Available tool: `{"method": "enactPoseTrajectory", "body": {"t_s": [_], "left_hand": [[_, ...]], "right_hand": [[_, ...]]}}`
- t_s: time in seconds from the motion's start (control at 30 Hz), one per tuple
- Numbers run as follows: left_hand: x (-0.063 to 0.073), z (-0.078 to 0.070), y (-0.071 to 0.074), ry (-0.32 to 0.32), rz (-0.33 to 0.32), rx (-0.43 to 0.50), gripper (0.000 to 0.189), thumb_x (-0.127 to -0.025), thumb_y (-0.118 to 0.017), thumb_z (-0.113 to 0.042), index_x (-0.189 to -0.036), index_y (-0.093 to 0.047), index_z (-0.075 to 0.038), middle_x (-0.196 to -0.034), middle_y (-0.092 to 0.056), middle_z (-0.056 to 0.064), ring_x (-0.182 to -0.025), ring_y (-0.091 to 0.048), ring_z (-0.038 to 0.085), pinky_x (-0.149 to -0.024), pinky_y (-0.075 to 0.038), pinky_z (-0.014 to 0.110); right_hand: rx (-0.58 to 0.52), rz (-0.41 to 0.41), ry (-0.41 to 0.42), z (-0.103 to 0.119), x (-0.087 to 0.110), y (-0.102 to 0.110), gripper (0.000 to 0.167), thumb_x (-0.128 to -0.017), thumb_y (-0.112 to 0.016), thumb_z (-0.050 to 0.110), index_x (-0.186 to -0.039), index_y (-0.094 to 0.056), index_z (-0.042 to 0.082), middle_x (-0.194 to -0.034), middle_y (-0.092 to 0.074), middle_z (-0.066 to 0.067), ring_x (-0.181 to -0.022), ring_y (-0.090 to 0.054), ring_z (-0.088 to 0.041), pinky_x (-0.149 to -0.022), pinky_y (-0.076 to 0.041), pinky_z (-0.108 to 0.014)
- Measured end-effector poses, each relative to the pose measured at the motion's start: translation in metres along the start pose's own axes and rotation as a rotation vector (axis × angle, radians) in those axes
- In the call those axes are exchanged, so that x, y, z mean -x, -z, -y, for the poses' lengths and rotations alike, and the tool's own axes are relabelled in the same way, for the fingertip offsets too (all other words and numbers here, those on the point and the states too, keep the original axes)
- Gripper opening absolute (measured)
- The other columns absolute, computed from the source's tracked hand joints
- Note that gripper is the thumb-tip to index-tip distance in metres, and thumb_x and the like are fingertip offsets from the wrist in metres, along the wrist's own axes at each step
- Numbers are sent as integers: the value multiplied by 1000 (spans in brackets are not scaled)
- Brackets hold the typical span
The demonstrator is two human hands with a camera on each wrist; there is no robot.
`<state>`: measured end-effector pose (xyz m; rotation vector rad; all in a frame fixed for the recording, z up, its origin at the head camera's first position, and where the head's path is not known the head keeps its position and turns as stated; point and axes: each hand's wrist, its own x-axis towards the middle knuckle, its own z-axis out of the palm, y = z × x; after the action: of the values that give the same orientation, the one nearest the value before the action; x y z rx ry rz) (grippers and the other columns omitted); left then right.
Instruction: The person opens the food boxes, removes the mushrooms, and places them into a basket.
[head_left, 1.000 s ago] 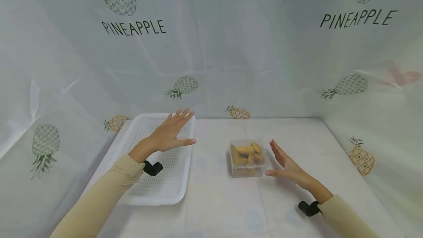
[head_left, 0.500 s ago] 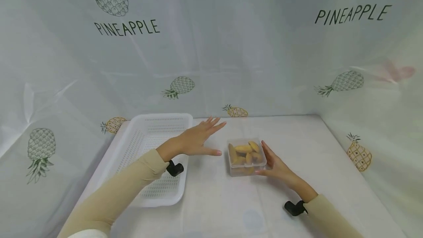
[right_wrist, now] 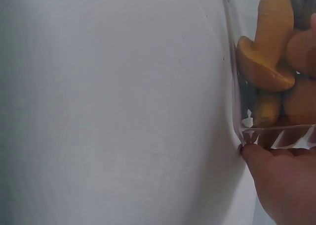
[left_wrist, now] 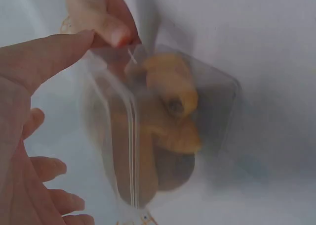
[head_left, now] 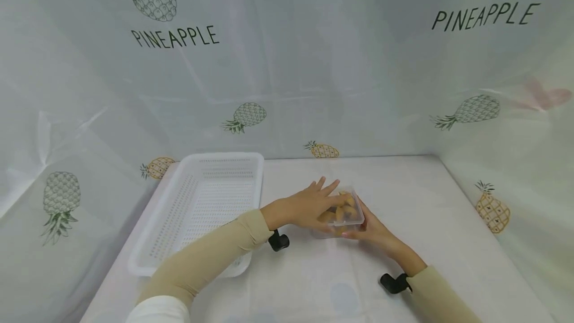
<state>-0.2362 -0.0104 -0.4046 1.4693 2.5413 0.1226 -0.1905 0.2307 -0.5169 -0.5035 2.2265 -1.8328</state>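
A clear plastic box (head_left: 350, 217) with a lid sits on the table, holding several yellow-brown mushrooms (right_wrist: 275, 29). My right hand (head_left: 376, 233) grips its right side, the thumb (right_wrist: 266, 160) at the front corner and the fingers mostly hidden behind. My left hand (head_left: 309, 208) reaches over the box's left part with fingers spread. In the left wrist view, the left thumb (left_wrist: 59, 54) is close to the box's edge and to the right hand (left_wrist: 106, 17); I cannot tell whether it touches.
A white perforated plastic basket (head_left: 197, 163) stands on the left of the table. The table (head_left: 394, 178) has a pale cloth, and a pineapple-printed curtain (head_left: 358, 88) hangs behind it and along its sides.
My left hand has moved right, from above the basket to the box. The right hand has closed in from beside the box and now holds its right side.
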Motion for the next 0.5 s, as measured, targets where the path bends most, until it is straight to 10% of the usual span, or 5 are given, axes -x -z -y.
{"method": "enactPoseTrajectory", "body": {"t_s": [0.3,0.5], "left_hand": [[-16,-25,-17,43,13,-236,76,-99,-38,-66,-161,-17,-27,-163,-18,15,-143,-22,51,-110,-32,62],[-19,-34,-24,68,-14,-302,73,-101,-36,-62,-161,-18,-24,-162,-22,16,-142,-24,51,-110,-32,62]], "right_hand": [[0,13,-3,-2,1,-1,113,-87,-78,14,-161,7,16,-165,1,-19,-146,-12,-46,-113,-15,-63],[0,25,50,-4,3,-1,108,-90,-75,9,-161,6,21,-165,-6,-17,-144,-21,-42,-110,-33,-33]]}}
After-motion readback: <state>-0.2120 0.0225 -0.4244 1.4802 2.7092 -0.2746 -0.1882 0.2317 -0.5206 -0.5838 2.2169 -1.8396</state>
